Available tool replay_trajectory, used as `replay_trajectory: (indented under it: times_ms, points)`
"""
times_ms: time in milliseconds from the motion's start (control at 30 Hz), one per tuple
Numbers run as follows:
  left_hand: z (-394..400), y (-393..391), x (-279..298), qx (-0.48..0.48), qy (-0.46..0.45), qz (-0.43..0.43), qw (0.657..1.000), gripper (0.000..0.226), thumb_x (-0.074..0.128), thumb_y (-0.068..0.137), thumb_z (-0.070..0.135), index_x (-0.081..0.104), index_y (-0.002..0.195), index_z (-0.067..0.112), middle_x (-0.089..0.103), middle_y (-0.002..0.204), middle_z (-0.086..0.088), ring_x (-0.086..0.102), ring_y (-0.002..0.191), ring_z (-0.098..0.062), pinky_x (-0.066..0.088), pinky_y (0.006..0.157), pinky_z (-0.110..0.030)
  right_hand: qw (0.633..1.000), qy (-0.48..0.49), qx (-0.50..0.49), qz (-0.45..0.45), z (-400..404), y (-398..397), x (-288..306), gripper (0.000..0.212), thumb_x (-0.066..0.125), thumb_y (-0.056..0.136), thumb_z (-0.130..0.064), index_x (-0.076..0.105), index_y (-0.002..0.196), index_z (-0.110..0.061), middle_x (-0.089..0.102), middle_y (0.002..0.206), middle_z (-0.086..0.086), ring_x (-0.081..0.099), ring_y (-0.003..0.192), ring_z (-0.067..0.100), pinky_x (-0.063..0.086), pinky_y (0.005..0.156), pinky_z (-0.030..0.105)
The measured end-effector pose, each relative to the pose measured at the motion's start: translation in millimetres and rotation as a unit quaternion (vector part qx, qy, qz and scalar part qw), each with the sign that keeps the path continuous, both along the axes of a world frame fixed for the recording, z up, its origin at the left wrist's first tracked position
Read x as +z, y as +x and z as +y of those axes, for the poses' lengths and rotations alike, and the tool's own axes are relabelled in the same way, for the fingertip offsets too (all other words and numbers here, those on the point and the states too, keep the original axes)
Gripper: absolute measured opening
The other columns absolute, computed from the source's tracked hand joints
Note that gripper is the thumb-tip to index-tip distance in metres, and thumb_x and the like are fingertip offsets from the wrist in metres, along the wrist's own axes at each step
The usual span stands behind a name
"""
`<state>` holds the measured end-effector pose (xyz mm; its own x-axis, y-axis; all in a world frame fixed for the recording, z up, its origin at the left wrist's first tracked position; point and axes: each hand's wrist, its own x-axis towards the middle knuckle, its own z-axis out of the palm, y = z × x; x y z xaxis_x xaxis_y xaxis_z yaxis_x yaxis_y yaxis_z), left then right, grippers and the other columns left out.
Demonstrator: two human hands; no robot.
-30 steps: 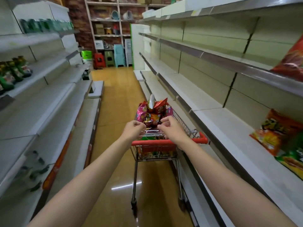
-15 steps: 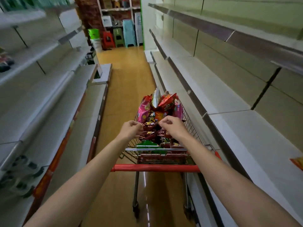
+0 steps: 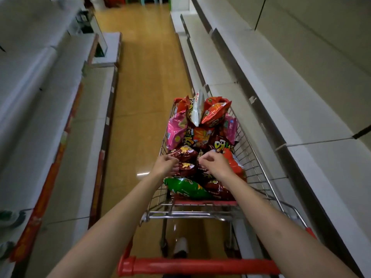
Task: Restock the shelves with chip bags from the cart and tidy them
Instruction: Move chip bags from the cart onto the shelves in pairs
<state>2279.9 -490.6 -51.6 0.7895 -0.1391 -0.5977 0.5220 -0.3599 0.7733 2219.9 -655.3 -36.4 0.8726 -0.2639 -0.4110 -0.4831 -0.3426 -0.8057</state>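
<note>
Both hands have sunk deeper into my wire cart [image 3: 253, 157]; left hand [image 3: 165, 164] and right hand [image 3: 215, 164] curl onto a dark-red chip bag [image 3: 183, 153], probably light, crinkly, slippery, best pinched at its seam.

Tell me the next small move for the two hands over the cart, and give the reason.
Probably close both hands on the dark red chip bag and lift it out. The left hand and right hand sit with curled fingers right at that bag on top of the pile in the cart, though no firm grip shows yet, and the shelf alongside on the right lies bare.
</note>
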Motion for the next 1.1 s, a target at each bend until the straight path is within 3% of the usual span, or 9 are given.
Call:
replay_trajectory:
  times_ms: [100,233,367,533,633,767,867,967,1100]
  points:
    - [-0.6,22.5,-20.9,-0.008,0.010,0.033,0.999,0.012,0.051,0.097,0.011,0.055,0.106,0.004,0.061,0.095,-0.009,0.059,0.075,-0.013,0.050,0.067,-0.022,0.999,-0.002,-0.010,0.031,0.2,27.3,-29.6,0.017,0.059,0.094,-0.018,0.060,0.077,-0.022,0.062,0.087,-0.005,0.060,0.088,0.017,0.052,0.081,0.038]
    - [0.3,45.3,-40.9,-0.018,0.014,0.060,0.998,0.011,0.050,0.097,0.009,0.053,0.086,0.011,0.058,0.083,-0.004,0.056,0.070,-0.012,0.048,0.067,-0.022,0.995,0.012,-0.049,0.087,1.2,56.3,-69.8,0.004,0.061,0.093,-0.015,0.059,0.096,-0.015,0.061,0.099,0.003,0.063,0.093,0.023,0.054,0.085,0.041]
    - [5.3,65.7,-55.9,-0.037,0.022,0.057,0.997,0.012,0.048,0.098,0.008,0.052,0.087,0.011,0.057,0.085,-0.005,0.055,0.070,-0.012,0.046,0.064,-0.020,0.990,-0.011,-0.054,0.131,2.0,86.7,-105.4,0.045,0.065,0.091,-0.019,0.046,0.130,-0.008,0.052,0.124,0.012,0.057,0.110,0.030,0.049,0.097,0.045]
    - [1.7,85.5,-63.2,-0.042,0.033,0.003,0.999,0.007,0.046,0.099,0.008,0.053,0.095,0.007,0.058,0.088,-0.005,0.058,0.079,-0.014,0.050,0.066,-0.020,0.984,-0.041,-0.030,0.168,5.9,113.2,-127.9,0.064,0.061,0.094,-0.025,0.030,0.147,-0.007,0.041,0.145,0.016,0.046,0.129,0.034,0.040,0.107,0.041]
    - [-2.1,91.3,-63.5,-0.061,0.034,-0.017,0.997,0.008,0.046,0.099,0.008,0.053,0.094,0.007,0.058,0.085,-0.004,0.057,0.075,-0.012,0.049,0.064,-0.020,0.983,-0.044,-0.047,0.172,7.5,120.5,-138.8,0.050,0.058,0.096,-0.021,0.043,0.139,-0.003,0.055,0.132,0.020,0.056,0.117,0.035,0.046,0.100,0.044]
    - [-2.9,94.7,-63.2,-0.066,0.036,-0.015,0.997,0.009,0.048,0.098,0.008,0.054,0.092,0.009,0.058,0.088,-0.002,0.056,0.082,-0.013,0.049,0.067,-0.021,0.981,-0.096,-0.065,0.155,7.7,125.1,-138.5,0.017,0.047,0.097,-0.007,0.063,0.101,-0.003,0.067,0.101,0.020,0.065,0.093,0.033,0.054,0.084,0.041]
    - [-6.3,95.9,-65.6,-0.038,0.048,-0.034,0.998,0.008,0.053,0.095,0.009,0.056,0.089,0.013,0.060,0.097,-0.007,0.057,0.095,-0.022,0.050,0.085,-0.032,0.985,-0.086,-0.059,0.137,1.2,123.0,-120.0,0.016,0.046,0.094,-0.004,0.059,0.085,-0.010,0.065,0.085,0.012,0.066,0.074,0.024,0.053,0.070,0.031]
    - [-14.8,95.8,-64.2,-0.035,0.058,-0.033,0.997,0.017,0.053,0.096,0.014,0.057,0.109,0.003,0.061,0.113,-0.016,0.059,0.102,-0.026,0.048,0.080,-0.028,0.991,-0.010,-0.086,0.105,-15.2,114.5,-93.8,0.020,0.048,0.091,-0.003,0.055,0.074,-0.011,0.059,0.064,0.005,0.060,0.054,0.014,0.044,0.056,0.028]
    - [-26.5,100.2,-57.8,-0.055,0.092,-0.011,0.994,0.044,0.045,0.098,0.037,0.055,0.126,0.004,0.059,0.119,-0.014,0.057,0.103,-0.028,0.042,0.081,-0.030,0.990,0.088,-0.095,0.047,-38.2,91.9,-55.9,0.030,0.050,0.088,0.001,0.046,0.063,-0.013,0.051,0.060,0.003,0.056,0.042,0.012,0.036,0.041,0.020]
